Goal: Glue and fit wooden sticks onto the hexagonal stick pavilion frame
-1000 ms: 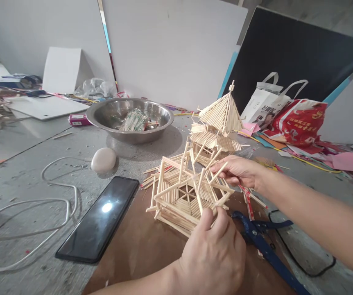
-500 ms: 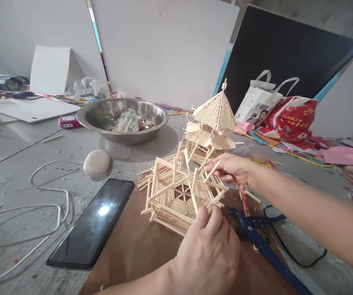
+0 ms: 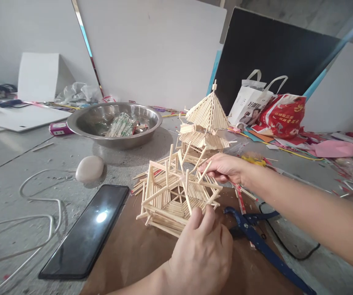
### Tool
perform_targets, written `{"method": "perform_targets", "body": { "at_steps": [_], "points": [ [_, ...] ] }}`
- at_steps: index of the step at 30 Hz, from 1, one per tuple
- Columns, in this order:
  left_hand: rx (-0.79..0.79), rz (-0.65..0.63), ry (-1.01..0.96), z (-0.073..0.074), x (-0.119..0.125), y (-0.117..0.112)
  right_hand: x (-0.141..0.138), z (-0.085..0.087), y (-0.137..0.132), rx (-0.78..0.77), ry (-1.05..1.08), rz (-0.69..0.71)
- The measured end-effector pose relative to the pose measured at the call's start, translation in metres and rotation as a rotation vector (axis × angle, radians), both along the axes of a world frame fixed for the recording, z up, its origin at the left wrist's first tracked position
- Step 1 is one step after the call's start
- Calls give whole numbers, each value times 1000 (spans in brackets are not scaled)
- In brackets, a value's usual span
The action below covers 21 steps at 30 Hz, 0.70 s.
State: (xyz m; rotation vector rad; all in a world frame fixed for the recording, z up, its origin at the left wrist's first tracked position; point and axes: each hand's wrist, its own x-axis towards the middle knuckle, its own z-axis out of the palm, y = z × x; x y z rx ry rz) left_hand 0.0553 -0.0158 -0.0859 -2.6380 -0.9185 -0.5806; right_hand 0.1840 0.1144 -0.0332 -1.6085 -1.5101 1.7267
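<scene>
A hexagonal frame of thin wooden sticks [image 3: 159,205] sits on a brown sheet, with a spoked floor and several sticks slanting up from it. My left hand [image 3: 204,246] is closed on the near right edge of this frame, fingertips pinched together at the corner. At the far right side, my right hand [image 3: 222,167] is closed in a pinch by the slanting sticks; its fingertips are on a thin stick [image 3: 203,164]. Behind stands a stick pavilion [image 3: 209,119] with a pointed, tiered roof. Blue-handled pliers [image 3: 256,235] lie right of my left hand.
A steel basin [image 3: 115,135] holding clear-wrapped packets stands at the back left. A phone [image 3: 84,233], a pale rounded puck [image 3: 89,169] and a white cable [image 3: 53,221] lie left. Bags, including a red one [image 3: 281,116], and paper scraps are at the back right.
The whole view has shifted slightly, so everything appears a little further left. Both hands keep their grip at the same places on the stick frame.
</scene>
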Motion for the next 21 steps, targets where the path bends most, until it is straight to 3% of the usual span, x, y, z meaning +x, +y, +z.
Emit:
{"method": "perform_targets", "body": {
  "at_steps": [16, 21],
  "points": [
    [-30, -11, -42, -3, -2, 1, 4, -2, -1, 26, 7, 26],
    [-10, -5, -171, 1, -1, -1, 13, -2, -8, 132, -8, 12]
  ]
}}
